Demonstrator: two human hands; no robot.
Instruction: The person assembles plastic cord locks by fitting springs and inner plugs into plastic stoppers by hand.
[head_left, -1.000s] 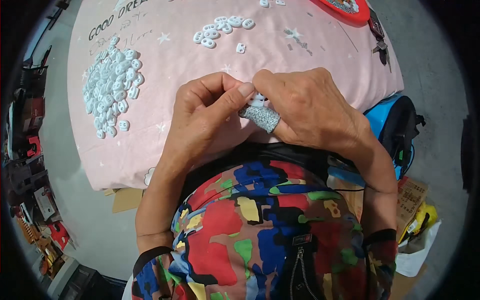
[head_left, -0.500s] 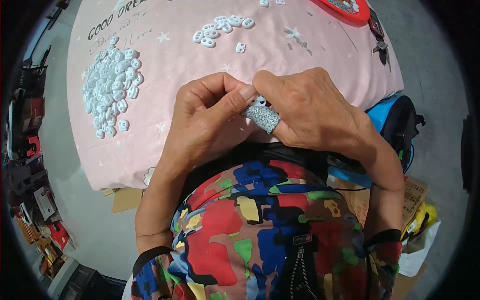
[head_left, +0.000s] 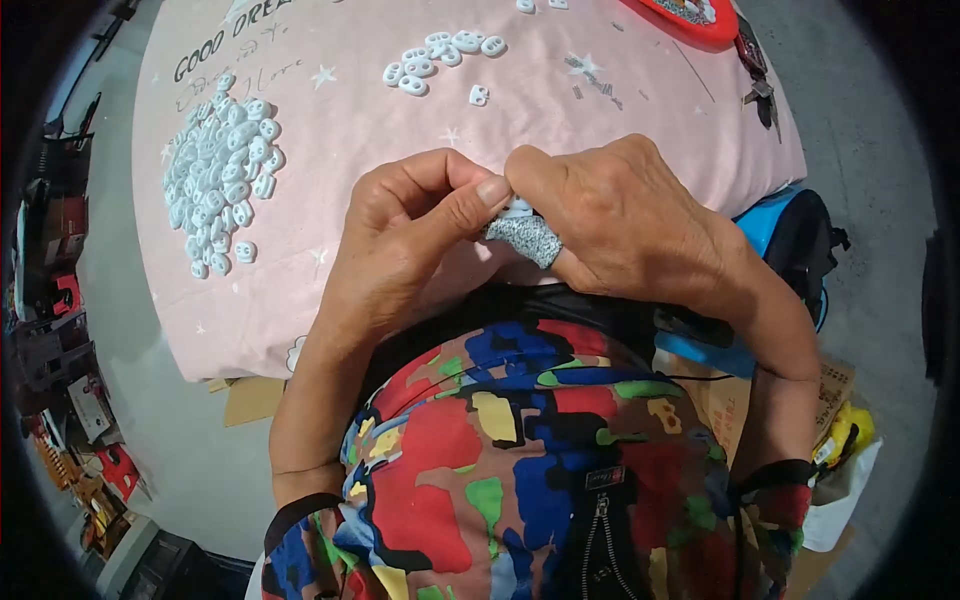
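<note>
Near the table's front edge, my left hand point(head_left: 410, 225) has its thumb and forefinger closed in a pinch on a small white two-holed plastic piece point(head_left: 517, 207). My right hand point(head_left: 620, 215) is closed around the same piece from the other side, its fingers bent and partly hidden. Just below the piece is a speckled grey knitted cloth point(head_left: 525, 241), which looks wrapped around a finger; which finger I cannot tell. A large heap of similar white pieces point(head_left: 220, 165) lies to the left, with a smaller group point(head_left: 440, 58) beyond my hands and a single piece point(head_left: 479, 95) nearer.
A pink printed cloth point(head_left: 330, 130) covers the table. At the far right are a red tray point(head_left: 690, 30), keys point(head_left: 764, 100) and small grey bits point(head_left: 597, 90). A blue and black bag point(head_left: 785, 250) stands beside the table's right edge, with cardboard point(head_left: 722, 405) below.
Both hands keep nearly the same place and grip. The white piece and grey cloth have shifted slightly between my fingers. My right forearm has swung a little outward.
</note>
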